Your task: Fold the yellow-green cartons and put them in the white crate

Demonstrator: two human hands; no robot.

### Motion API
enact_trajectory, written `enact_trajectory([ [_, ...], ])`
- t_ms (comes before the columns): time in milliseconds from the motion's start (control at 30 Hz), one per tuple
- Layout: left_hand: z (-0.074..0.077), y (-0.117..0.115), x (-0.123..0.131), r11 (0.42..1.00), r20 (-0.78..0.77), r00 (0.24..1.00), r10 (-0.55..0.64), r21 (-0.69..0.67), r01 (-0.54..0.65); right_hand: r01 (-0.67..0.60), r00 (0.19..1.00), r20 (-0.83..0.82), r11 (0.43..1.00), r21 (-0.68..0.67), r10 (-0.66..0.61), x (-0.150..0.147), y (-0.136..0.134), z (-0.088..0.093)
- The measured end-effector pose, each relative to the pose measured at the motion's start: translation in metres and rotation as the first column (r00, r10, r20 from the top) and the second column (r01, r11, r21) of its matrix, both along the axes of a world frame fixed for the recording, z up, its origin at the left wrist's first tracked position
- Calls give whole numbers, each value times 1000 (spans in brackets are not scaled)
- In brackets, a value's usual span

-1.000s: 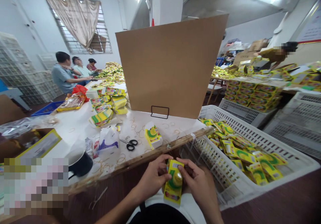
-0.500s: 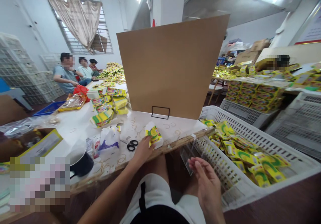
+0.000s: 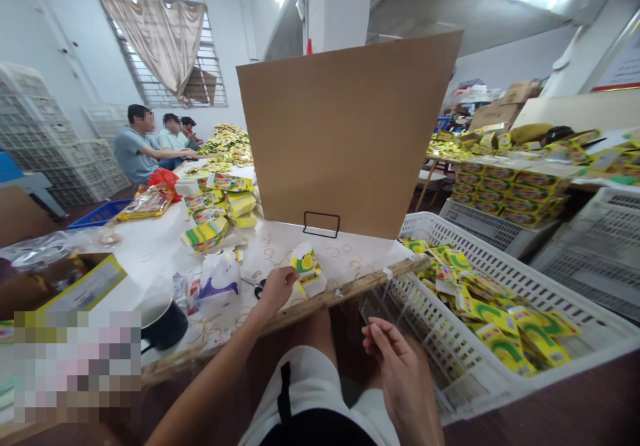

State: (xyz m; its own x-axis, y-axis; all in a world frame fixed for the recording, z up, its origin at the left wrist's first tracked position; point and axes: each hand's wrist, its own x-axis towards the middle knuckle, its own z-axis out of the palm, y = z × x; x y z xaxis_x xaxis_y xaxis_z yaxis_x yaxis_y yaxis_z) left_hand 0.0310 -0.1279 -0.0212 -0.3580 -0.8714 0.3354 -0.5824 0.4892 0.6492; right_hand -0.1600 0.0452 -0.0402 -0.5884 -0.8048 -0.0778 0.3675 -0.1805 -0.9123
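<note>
A small yellow and green carton [image 3: 307, 265] with white flaps lies near the table's front edge. My left hand [image 3: 277, 291] is at its left side, thumb and fingertips drawn together by the carton's edge. Whether they grip a flap or something small cannot be made out. Black-handled scissors [image 3: 259, 289] lie partly hidden behind this hand. Over my lap, beside the white crate [image 3: 415, 306], my right hand [image 3: 397, 366] has its fingers curled and its thumb pressed to the index finger. Anything in that pinch is too small to name.
Yellow cartons fill the crate at right. A brown cardboard panel [image 3: 345, 133] stands on the table [image 3: 355, 249] behind a black wire stand [image 3: 321, 225]. Stacked cartons [image 3: 220, 203], rubber bands and a dark mug [image 3: 167, 326] are on the left. Co-workers sit further back.
My left hand has shifted left from the carton's front to its side, now covering part of the scissors. My right hand has moved slightly left, its fingers more closed. The carton stays put.
</note>
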Motion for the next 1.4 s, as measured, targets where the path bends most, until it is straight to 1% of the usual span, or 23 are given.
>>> enact_trajectory([
  [100,7,24,-4,993,-96,994,53,-103,-63,-37,999,8,999,7,37,4,1,2],
  [167,10,49,-8,987,-135,991,-6,-157,-15,-83,996,25,996,15,83,6,2,5],
  [200,11,64,-10,983,-139,988,-59,-181,34,-111,993,43,994,15,110,7,2,7],
  [267,12,91,-13,958,-111,971,-214,-216,186,-164,982,96,987,4,162,9,3,10],
  [300,12,104,-15,929,-82,945,-317,-230,291,-178,977,122,984,-6,177,9,3,10],
  [333,13,114,-17,883,-50,902,-428,-234,406,-185,972,144,983,-15,185,9,3,11],
  [367,13,123,-18,847,-43,864,-502,-225,482,-187,970,157,982,-22,188,8,3,12],
  [400,14,128,-20,825,-67,834,-547,-209,525,-182,970,162,983,-27,184,7,3,13],
  [433,15,132,-21,827,-125,822,-555,-187,530,-178,970,161,983,-32,181,7,3,13],
  [467,16,133,-22,853,-215,826,-521,-154,498,-180,970,156,983,-37,184,6,3,14],
  [533,19,129,-24,905,-441,807,-393,-34,423,-218,965,138,974,-60,225,7,3,15],
  [567,20,126,-26,908,-544,773,-327,46,416,-248,958,131,966,-76,256,9,3,15],
  [600,22,122,-28,889,-627,729,-273,126,441,-279,949,128,956,-91,289,12,3,15],
  [633,23,119,-30,851,-691,684,-234,195,488,-305,940,129,947,-102,317,14,3,15],
  [700,24,115,-34,743,-774,608,-176,300,598,-331,928,137,936,-117,346,20,3,14],
  [767,23,116,-37,633,-821,562,-97,385,672,-339,926,132,933,-123,354,24,4,13],
  [833,21,119,-40,534,-854,520,-27,428,730,-343,928,107,931,-123,356,26,4,13],
  [867,21,121,-41,500,-865,501,-15,427,753,-344,929,97,931,-123,356,27,5,13],
  [933,20,123,-41,468,-879,475,-31,407,784,-344,929,93,929,-134,358,27,5,14],
  [1000,19,124,-41,476,-883,466,-58,386,790,-352,923,109,924,-152,369,28,5,13],
  [1167,18,121,-41,559,-876,474,-90,349,752,-340,931,94,931,-135,353,26,4,10],
  [1300,14,120,-42,578,-875,479,-76,353,736,-321,947,-5,944,-73,322,19,4,11],
  [1400,12,120,-42,576,-877,474,-78,349,739,-311,950,-48,949,-48,309,17,3,12],
])
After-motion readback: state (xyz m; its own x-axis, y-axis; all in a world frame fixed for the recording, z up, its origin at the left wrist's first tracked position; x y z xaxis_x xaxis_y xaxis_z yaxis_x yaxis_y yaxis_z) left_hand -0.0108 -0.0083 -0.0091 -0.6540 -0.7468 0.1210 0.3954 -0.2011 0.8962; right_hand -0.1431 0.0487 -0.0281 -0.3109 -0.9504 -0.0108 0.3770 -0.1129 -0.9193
